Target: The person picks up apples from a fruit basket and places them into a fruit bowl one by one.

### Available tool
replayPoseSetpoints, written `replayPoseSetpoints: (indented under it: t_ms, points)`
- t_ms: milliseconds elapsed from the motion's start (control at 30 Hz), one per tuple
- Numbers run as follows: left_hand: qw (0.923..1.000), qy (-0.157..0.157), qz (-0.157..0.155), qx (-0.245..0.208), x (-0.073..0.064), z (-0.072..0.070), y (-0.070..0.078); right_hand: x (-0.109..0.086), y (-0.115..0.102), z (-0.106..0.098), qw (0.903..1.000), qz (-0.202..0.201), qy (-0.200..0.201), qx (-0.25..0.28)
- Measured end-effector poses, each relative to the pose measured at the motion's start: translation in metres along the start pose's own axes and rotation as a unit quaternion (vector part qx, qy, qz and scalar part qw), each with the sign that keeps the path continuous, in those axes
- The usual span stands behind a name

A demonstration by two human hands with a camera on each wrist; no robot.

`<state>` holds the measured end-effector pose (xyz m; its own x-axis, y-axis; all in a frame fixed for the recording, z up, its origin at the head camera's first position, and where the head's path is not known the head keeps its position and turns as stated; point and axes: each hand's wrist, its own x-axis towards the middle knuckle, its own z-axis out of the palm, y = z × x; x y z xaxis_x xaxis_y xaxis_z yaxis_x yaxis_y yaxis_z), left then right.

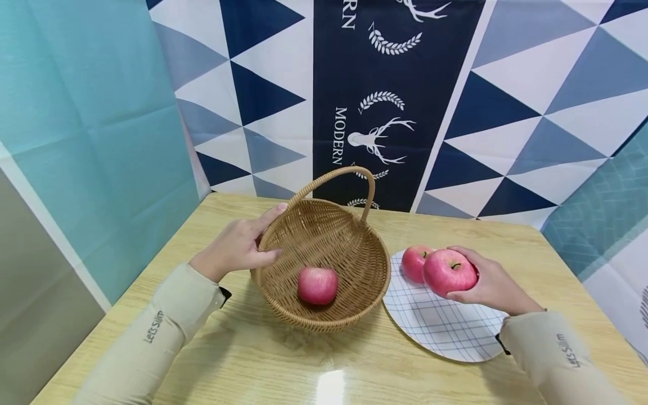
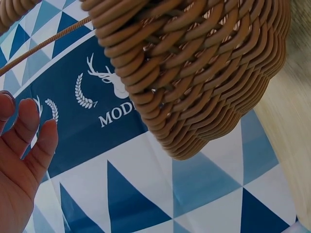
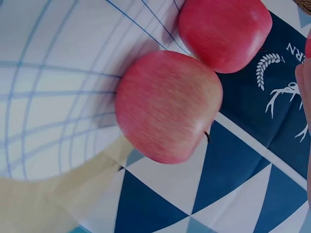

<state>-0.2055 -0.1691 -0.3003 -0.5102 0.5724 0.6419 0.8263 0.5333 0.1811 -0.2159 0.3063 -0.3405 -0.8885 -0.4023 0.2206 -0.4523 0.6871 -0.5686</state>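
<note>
A brown wicker basket (image 1: 349, 247) with an arched handle stands left of the middle, one red apple (image 1: 318, 285) inside it. At its left rim, my left hand (image 1: 238, 244) has thumb and fingers spread; in the left wrist view its fingers (image 2: 36, 145) look loosely straight beside the woven wall (image 2: 194, 82). My right hand (image 1: 488, 281) grips a second apple (image 1: 448, 273) over the round, blue-checked white plate (image 1: 455, 334). An apple (image 1: 414, 262) sits on the plate behind it. Two apples (image 3: 167, 107) (image 3: 223, 36) show on the plate in the right wrist view.
The pale wooden table (image 1: 263, 371) carries the basket and plate. A cloth with blue and white triangles and a dark deer-print band (image 1: 395, 112) hangs behind it. Teal cloth (image 1: 86, 112) covers the left side.
</note>
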Motion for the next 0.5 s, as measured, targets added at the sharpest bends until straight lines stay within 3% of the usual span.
replayPoseSetpoints:
  t_ms: [500]
  points:
    - [0.9999, 0.012, 0.009, 0.003, 0.0, 0.003, -0.003, 0.001, 0.012, 0.025, 0.9995, 0.02, -0.024, 0.001]
